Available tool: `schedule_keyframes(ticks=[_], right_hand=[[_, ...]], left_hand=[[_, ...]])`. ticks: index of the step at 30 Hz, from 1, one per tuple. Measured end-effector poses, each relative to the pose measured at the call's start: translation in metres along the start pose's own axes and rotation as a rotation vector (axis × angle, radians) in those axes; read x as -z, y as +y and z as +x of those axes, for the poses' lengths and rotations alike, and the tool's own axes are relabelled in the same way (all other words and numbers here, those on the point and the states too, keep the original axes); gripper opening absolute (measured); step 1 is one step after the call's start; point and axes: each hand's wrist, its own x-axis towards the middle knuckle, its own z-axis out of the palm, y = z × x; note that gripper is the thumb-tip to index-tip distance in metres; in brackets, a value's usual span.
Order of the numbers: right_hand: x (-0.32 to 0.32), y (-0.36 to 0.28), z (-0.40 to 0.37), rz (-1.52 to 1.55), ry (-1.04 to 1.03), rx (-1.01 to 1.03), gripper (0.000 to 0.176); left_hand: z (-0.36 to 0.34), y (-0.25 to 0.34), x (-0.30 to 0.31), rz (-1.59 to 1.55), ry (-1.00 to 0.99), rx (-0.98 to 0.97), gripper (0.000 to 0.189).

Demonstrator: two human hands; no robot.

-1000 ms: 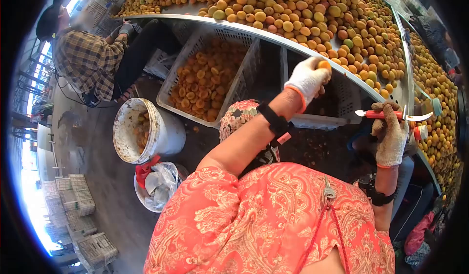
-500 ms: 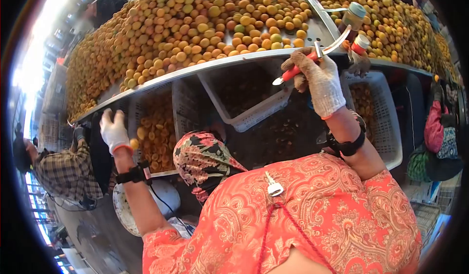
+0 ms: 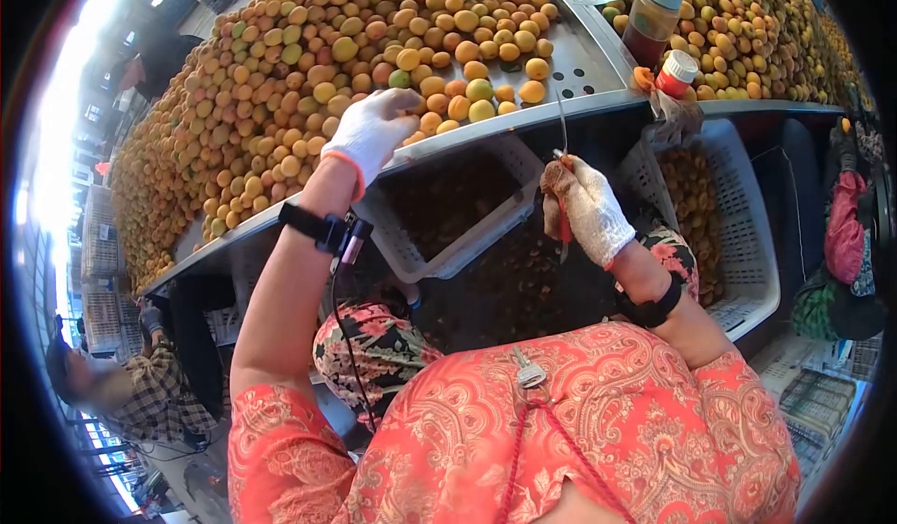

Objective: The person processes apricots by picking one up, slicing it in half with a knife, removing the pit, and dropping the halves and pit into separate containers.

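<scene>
My left hand (image 3: 364, 136), in a white glove, reaches over the table's metal rim. Its fingers are stretched out over the near edge of a pile of apricots (image 3: 322, 94), and no fruit shows in its grasp. In my right hand (image 3: 589, 201), gloved and stained brown at the fingers, is a red-handled tool (image 3: 564, 220) with a thin curved metal blade pointing up. That hand is closed around the handle, above the floor and to the right of a grey crate (image 3: 448, 260). The crate holds dark contents.
A metal divider (image 3: 593, 33) splits the fruit table. Near it stand a lidded jar (image 3: 652, 21) and a red-and-white bottle (image 3: 676, 73). A pale crate (image 3: 747, 215) with fruit pieces sits at the right. A person in checked sleeves (image 3: 168, 393) is at the left.
My left hand has moved right and up from the crate of fruit halves to the apricot pile. My right hand has lowered, and the tool has turned from slanted to nearly upright.
</scene>
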Motion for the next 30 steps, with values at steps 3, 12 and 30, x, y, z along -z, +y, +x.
schedule_keyframes(ticks=[3, 12, 30], right_hand=[[0.015, 0.0, 0.004, 0.001, -0.031, -0.097, 0.015], [0.035, -0.001, 0.015, -0.005, 0.02, -0.142, 0.013], [0.015, -0.039, -0.024, -0.122, -0.197, 0.179, 0.017]], left_hand=[[0.044, -0.002, -0.017, 0.197, -0.068, -0.043, 0.042], [0.125, 0.005, -0.052, 0.593, -0.28, 0.007, 0.049], [-0.022, 0.094, -0.035, -0.913, -0.08, 0.007, 0.037]])
